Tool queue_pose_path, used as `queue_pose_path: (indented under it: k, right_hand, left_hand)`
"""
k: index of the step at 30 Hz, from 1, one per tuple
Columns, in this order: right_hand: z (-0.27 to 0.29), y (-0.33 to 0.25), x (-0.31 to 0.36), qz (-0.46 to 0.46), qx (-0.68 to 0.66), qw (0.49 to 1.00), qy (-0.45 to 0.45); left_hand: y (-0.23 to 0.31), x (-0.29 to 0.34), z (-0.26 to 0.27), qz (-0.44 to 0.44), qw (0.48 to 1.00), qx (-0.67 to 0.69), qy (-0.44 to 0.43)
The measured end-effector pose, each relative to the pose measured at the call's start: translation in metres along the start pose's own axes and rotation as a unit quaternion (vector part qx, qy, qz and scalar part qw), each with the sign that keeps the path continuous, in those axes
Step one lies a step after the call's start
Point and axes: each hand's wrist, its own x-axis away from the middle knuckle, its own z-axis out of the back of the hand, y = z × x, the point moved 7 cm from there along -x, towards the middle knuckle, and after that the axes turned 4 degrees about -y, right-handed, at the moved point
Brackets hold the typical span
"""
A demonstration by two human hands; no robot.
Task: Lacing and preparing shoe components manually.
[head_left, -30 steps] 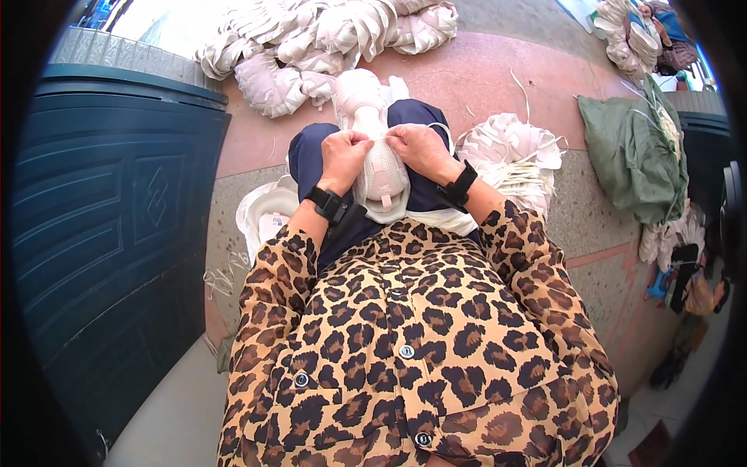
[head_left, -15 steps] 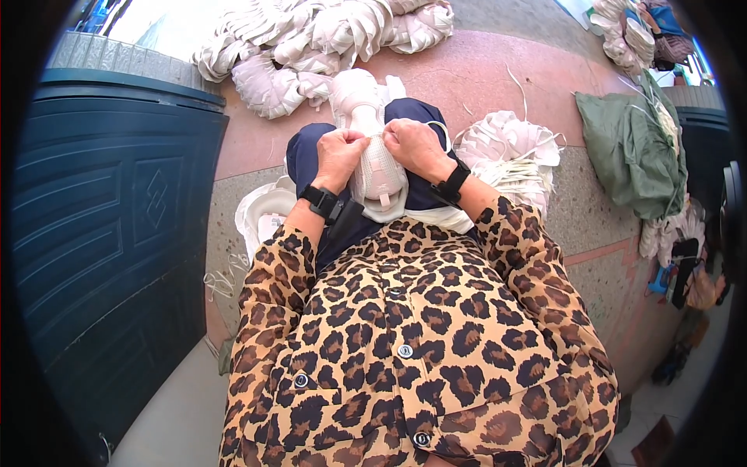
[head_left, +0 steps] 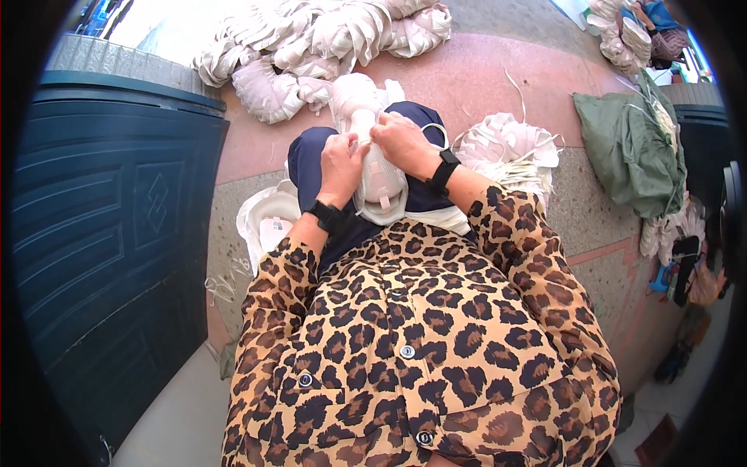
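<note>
A pale pink and white shoe upper [head_left: 378, 175] lies lengthwise across my lap, its rounded, padded end towards me. My left hand [head_left: 342, 165] is closed at the upper's left edge, thumb and fingertips pinched near its middle. My right hand [head_left: 403, 142] pinches the opposite edge a little farther up, close to the left fingertips. Beside the right hand a thin white shoelace [head_left: 438, 127] loops over my knee. Whether either pinch also holds lace is hidden by the fingers.
Bundled pale shoe uppers [head_left: 311, 47] are heaped on the floor ahead. Another bundle [head_left: 506, 148] with white laces lies right of my knee. At left are a white shoe-part stack [head_left: 268, 214] and a dark blue panelled door [head_left: 109, 210]. A green sack [head_left: 626, 144] stands at right.
My left hand has come slightly down and towards me along the upper. The right hand has shifted a little left, its fingertips now higher than the left ones.
</note>
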Motion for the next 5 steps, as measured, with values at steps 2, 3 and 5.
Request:
queue_pose_path:
  k: [2,3,5]
  right_hand:
    - [-0.0013,-0.0076,0.0017,0.014,-0.01,1.0,0.015]
    - [-0.0014,-0.0103,0.002,0.018,-0.016,0.999,0.025]
    - [-0.0096,-0.0124,-0.0017,0.01,-0.047,0.999,-0.014]
  left_hand:
    - [0.0031,0.0084,-0.002,-0.01,1.0,0.001,-0.017]
    - [0.0029,0.0081,-0.0021,-0.004,1.0,0.0,-0.017]
    - [0.0041,0.0083,-0.0016,-0.006,1.0,-0.001,-0.02]
